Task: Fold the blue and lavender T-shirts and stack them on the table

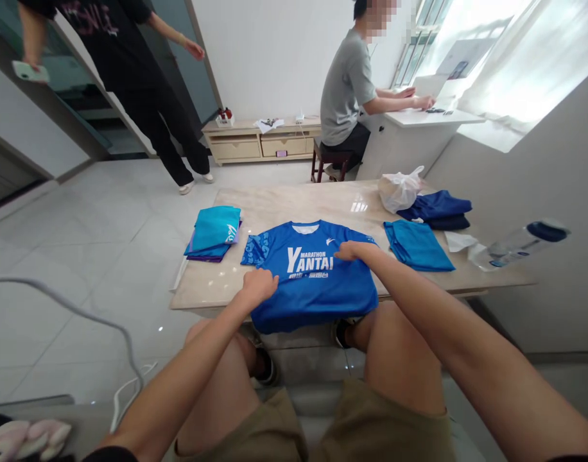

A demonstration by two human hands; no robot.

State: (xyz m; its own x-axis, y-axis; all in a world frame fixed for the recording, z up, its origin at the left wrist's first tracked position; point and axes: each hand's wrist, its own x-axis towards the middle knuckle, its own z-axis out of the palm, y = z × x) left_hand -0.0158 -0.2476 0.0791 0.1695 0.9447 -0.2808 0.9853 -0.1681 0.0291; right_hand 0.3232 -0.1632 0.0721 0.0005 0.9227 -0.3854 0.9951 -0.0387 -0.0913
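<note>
"What's at the far left?"

"A standing person in black (140, 70) with a pale green phone (30, 72) in one hand. Nearer, a neat stack of folded turquoise and purple cloth (213, 232) lies on a pale, glossy, stone-look table (275, 197)."

"And the wearer's left hand (260, 286)?"

"On the side of a bright blue short-sleeved shirt with white lettering (306, 298), just below the patterned sleeve. Its fingers are bent inward; how tightly, and whether they have hold of cloth, I can't tell."

"Where is the shirt?"

"Mid-table, front up, neck away from the wearer, bottom hanging over the near edge."

"The right hand (350, 251)?"

"On the shirt's upper chest, right of the lettering, fingers curled under. I can't tell whether it has fabric pinched."

"Further right?"

"Beyond the table, a seated person in a grey T-shirt (346, 83) at a white desk (419, 119). On the table, a white plastic bag (400, 190), a folded turquoise cloth (418, 245), dark blue folded cloth (436, 208), then a clear bottle with a dark blue lid (522, 245)."
</note>
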